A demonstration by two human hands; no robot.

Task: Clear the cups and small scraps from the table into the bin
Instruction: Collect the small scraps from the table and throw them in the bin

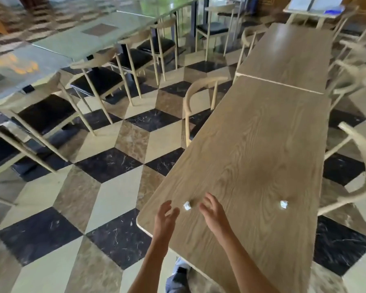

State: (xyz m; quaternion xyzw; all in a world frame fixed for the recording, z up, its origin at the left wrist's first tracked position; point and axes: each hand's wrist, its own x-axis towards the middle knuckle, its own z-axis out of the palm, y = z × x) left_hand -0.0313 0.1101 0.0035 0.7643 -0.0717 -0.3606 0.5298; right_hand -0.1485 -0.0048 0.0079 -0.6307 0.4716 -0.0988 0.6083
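Observation:
A small crumpled white paper scrap (pixel 187 205) lies near the front left corner of the long wooden table (pixel 262 144). My left hand (pixel 165 218) hovers just left of it and my right hand (pixel 212 212) just right of it, both with fingers spread and holding nothing. A second crumpled white scrap (pixel 284 204) rests further right on the same table, near its right edge. No cup and no bin are in view.
Wooden chairs (pixel 199 106) stand along both sides of the table, one (pixel 359 166) close at the right. A second wooden table (pixel 287 56) adjoins at the far end. Glass-topped tables (pixel 76 41) with black-seated chairs fill the left. Checkered tile floor (pixel 106 187) lies between.

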